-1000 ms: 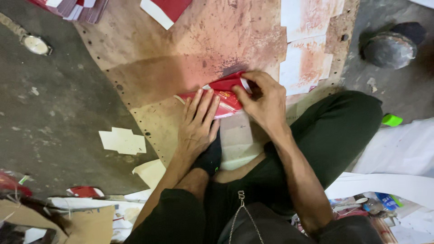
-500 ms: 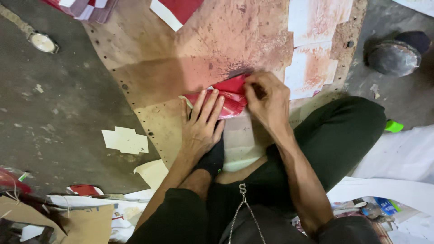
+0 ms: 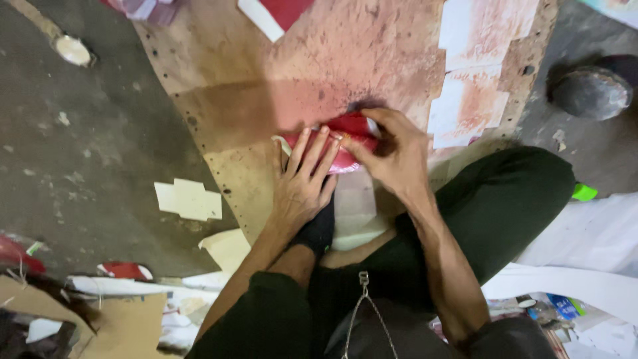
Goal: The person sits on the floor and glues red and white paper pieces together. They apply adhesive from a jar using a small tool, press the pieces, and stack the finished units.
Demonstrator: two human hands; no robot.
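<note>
Nearest, the left hand (image 3: 302, 186) lies open and flat, fingers spread, pressing on a red paper piece (image 3: 335, 143) at the near edge of the stained wooden board (image 3: 266, 80). Just beyond, the right hand (image 3: 392, 156) pinches the red piece's far right end. White paper sheets (image 3: 468, 86) lie along the board's right edge.

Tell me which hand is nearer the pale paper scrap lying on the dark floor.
Left. The left hand presses flat on the red piece, on the side toward the paper scrap; the right hand grips the piece's far side, farther away.
</note>
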